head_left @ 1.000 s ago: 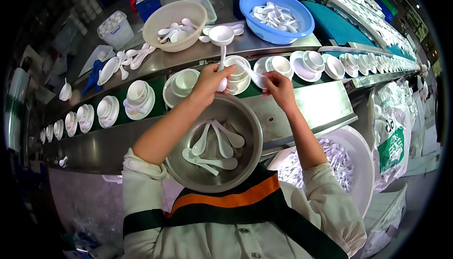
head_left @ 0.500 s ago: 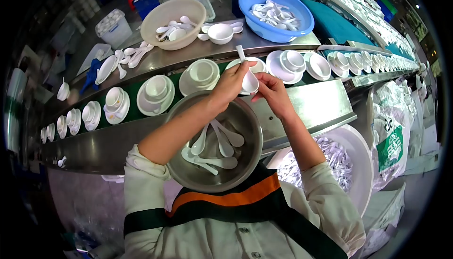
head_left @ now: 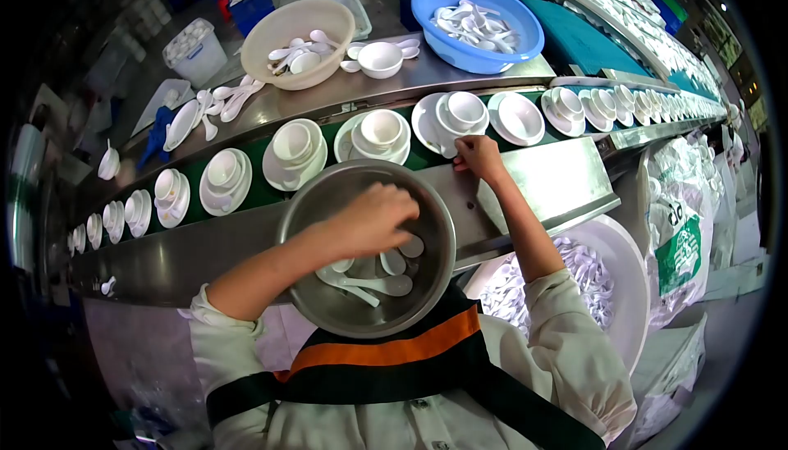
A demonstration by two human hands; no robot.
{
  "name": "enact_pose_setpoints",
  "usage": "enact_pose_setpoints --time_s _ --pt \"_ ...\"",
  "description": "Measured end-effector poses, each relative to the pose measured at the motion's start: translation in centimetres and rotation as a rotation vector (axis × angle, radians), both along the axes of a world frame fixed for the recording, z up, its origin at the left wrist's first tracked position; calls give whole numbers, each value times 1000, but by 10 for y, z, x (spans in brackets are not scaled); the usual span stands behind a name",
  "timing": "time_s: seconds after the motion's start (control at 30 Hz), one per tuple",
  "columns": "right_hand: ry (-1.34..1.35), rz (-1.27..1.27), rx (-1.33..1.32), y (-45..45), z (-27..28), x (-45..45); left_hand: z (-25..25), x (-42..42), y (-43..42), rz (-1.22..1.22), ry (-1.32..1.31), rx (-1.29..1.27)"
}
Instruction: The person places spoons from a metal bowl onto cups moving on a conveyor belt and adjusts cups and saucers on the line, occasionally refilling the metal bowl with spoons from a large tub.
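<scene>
My right hand (head_left: pixel 478 157) has its fingers pinched at the end of a white spoon (head_left: pixel 449 150), which lies at the near edge of a plate-and-cup set (head_left: pixel 462 112) on the belt. My left hand (head_left: pixel 379 216) reaches into a steel basin (head_left: pixel 297 286), above several white spoons (head_left: pixel 386 284) lying loose there. Motion blurs this hand, and its fingertips are partly hidden, as are the spoon handles beneath it. Several more sets, each a white cup stacked on plates, line the green conveyor belt (head_left: pixel 256 198).
Behind the belt, a cream basin (head_left: pixel 336 22) and a blue basin (head_left: pixel 525 40) hold white spoons; a white bowl (head_left: pixel 380 59) stands between them. A large white tub (head_left: pixel 630 286) of wrapped spoons is at lower right, beside a plastic sack (head_left: pixel 677 228).
The spoon both hands held above the belt has left my left hand, which moved down into the steel basin. My right hand lowered to the belt's edge. The sets shifted left.
</scene>
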State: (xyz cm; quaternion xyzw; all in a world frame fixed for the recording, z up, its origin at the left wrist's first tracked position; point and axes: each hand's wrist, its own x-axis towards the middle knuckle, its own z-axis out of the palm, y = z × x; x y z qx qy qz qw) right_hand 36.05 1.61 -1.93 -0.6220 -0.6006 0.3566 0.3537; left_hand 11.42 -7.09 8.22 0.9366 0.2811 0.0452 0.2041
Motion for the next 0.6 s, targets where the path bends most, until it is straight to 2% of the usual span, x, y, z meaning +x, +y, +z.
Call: enact_pose_setpoints --time_s 0.03,0.07,0.1,0.13,0.17,0.2,0.23,0.27,0.3,0.33,0.37,0.43,0.47,0.53,0.6 --pt "17 -8 -72 1 6 -3 -17 -2 -8 -72 102 113" --pt "-25 -14 -114 -1 17 -8 -42 -4 -14 -44 133 187" --pt "-24 -8 -113 -4 23 -12 -45 -3 -17 -23 167 263" --pt "-108 56 68 -8 28 -14 -46 -4 -15 -23 169 268" --pt "-193 117 245 -14 35 -15 -46 -4 -12 -15 272 155" --pt "-98 174 237 -26 54 -22 -42 -3 -10 -9 371 39" --pt "-4 252 248 -38 67 -27 -42 -4 -7 -13 369 34" --pt "91 328 264 -50 78 -33 -43 -10 -4 27 340 -160" --pt "47 396 339 -65 92 -40 -42 -14 1 64 311 -351" --pt "-12 495 430 -74 96 -44 -36 -15 3 56 313 -350" --pt "-13 488 431 -80 96 -47 -27 -15 3 79 216 -343" --pt "-209 731 662 -89 95 -53 -5 -17 3 129 18 -330" --pt "-208 732 661 -92 98 -53 2 -18 6 122 -13 -273" --pt "-177 678 370 -97 105 -51 8 -18 12 141 -61 -271" --pt "-164 679 395 -98 106 -49 8 -17 13 142 -117 -265"
